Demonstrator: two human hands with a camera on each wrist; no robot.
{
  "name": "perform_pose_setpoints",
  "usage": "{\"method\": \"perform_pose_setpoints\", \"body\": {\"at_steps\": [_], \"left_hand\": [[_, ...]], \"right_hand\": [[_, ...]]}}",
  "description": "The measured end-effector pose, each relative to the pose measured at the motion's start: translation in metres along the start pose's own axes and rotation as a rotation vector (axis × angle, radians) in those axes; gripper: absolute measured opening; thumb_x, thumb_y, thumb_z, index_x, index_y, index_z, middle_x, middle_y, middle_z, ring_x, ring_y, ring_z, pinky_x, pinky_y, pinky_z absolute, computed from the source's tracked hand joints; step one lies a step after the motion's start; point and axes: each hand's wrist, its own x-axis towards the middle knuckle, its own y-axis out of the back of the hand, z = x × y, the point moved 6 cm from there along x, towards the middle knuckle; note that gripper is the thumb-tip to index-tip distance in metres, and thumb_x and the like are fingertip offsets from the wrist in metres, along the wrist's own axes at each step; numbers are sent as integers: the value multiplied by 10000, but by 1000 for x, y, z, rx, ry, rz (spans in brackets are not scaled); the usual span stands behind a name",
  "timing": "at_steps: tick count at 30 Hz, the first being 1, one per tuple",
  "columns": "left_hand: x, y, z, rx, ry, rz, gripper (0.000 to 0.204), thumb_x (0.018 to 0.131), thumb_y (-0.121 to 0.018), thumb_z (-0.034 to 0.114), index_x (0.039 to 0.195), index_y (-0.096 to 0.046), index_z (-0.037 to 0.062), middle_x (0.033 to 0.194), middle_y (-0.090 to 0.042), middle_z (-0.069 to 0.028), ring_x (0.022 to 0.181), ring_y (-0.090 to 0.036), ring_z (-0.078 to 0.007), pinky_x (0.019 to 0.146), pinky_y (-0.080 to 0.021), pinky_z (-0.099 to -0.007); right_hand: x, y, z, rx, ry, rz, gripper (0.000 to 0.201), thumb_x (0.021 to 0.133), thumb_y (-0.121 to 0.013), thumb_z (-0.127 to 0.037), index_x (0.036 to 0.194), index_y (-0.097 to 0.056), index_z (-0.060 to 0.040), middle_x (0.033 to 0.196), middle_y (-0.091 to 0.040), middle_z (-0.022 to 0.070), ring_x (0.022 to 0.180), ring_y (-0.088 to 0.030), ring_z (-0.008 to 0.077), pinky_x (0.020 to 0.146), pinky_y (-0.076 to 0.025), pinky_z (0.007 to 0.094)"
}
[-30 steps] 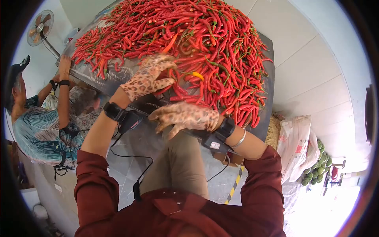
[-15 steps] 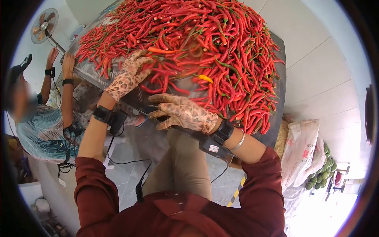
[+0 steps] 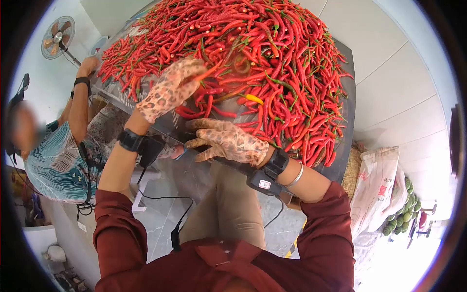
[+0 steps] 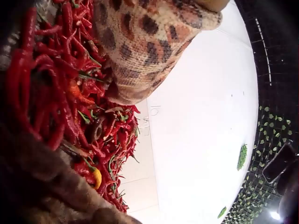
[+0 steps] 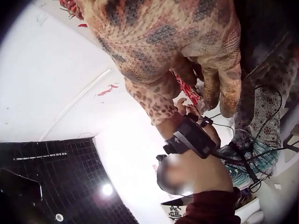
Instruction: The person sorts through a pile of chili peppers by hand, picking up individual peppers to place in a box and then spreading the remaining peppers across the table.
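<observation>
My left hand (image 3: pixel 168 92), in a leopard-spotted glove, is over the near left part of a red chili heap. It pinches an orange-red chili pepper (image 3: pixel 210 72), which sticks out past the fingers toward the heap. In the left wrist view the glove (image 4: pixel 145 51) arches above red chilies (image 4: pixel 56 84). My right hand (image 3: pixel 231 140), gloved alike, hovers at the table's front edge, fingers loosely bent with nothing between them. Its fingertips look brown and dirty. A yellow chili (image 3: pixel 254 99) stands out just beyond it, near several red chilies (image 3: pixel 204 104) lying apart.
The large chili heap (image 3: pixel 292 73) covers most of the dark table (image 3: pixel 346 58). At the left another person (image 3: pixel 61 160) works at the table beside a fan (image 3: pixel 57 38). White sacks (image 3: pixel 374 190) and green melons (image 3: pixel 403 214) stand at the right. Cables hang from both wrists.
My left hand drew back left with the orange-red chili, then moved slightly right again, tilting it upward. The right hand stays nearly in place. The other person lowers a raised hand to the table.
</observation>
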Motion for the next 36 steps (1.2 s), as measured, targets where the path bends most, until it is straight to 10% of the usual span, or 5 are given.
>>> {"method": "perform_pose_setpoints", "body": {"at_steps": [2,7,19,31,36], "left_hand": [[20,8,4,-75,-14,154,333,944,-590,209,1247,-601,72,1219,-619,-120,1161,-571,-280,1000,-440,-401],[83,5,9,92,-98,369,329,943,-591,236,1223,-626,66,1173,-649,-119,1136,-582,-295,1011,-425,-406],[113,-25,3,306,64,138,322,903,-614,296,1064,-698,30,1021,-681,-163,1017,-606,-341,989,-423,-446],[108,-35,-5,49,246,52,491,914,-603,380,1254,-611,26,1269,-606,-180,1174,-562,-345,1008,-429,-431],[107,-39,-6,-65,319,40,480,897,-644,303,1262,-596,-5,1273,-609,-185,1176,-575,-325,1001,-441,-400]], "right_hand": [[0,-2,-1,-5,1,-18,572,1008,-529,-282,1457,-325,7,1376,-476,135,1222,-527,241,925,-526,404],[0,3,1,-77,-16,-19,594,1011,-521,-316,1467,-315,3,1412,-457,130,1251,-512,250,954,-509,400],[-3,-2,-3,-30,-4,-56,503,1023,-497,-233,1440,-364,15,1401,-481,122,1233,-541,240,961,-509,395],[0,-6,-8,-381,47,-144,506,1005,-543,-290,1366,-444,50,1314,-529,138,1166,-588,237,918,-533,384],[-3,-2,-2,-81,-55,-23,474,1014,-516,-267,1364,-455,48,1311,-541,145,1168,-579,237,923,-524,387]]}}
